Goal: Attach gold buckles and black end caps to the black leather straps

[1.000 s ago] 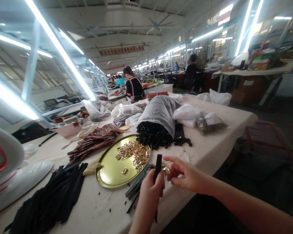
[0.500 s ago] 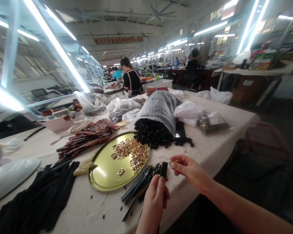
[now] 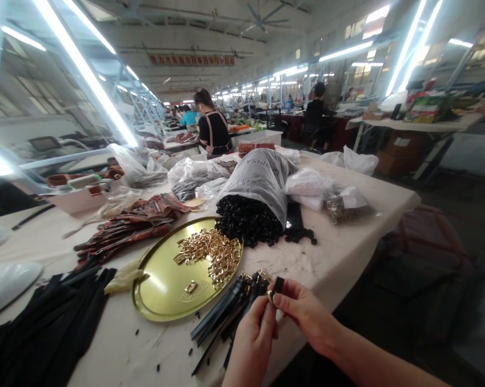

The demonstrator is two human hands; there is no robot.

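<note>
Close together at the table's front edge, both my hands work on one black strap [image 3: 279, 285]. My left hand [image 3: 255, 332] pinches it from below, between thumb and fingers. The upper end of the strap is gripped by my right hand [image 3: 301, 307], with the thumb in front. A small gold buckle [image 3: 270, 294] shows at the strap between my fingertips, mostly hidden; whether the strap passes through it I cannot tell. Just left of my hands lies a bundle of black straps [image 3: 222, 309] with gold buckles at their upper ends.
A round gold tray [image 3: 157, 301] holds a heap of gold buckles [image 3: 214, 252]. Behind it, a grey plastic bag [image 3: 254, 172] spills small black pieces [image 3: 246, 220]. Patterned brown strips [image 3: 133, 226] and black strips [image 3: 44, 333] lie left. A person [image 3: 214, 129] sits beyond the table.
My right hand has come left to meet my left hand, bringing the gold buckle to the black strap. Its fingers now grip the strap end. The view has shifted slightly.
</note>
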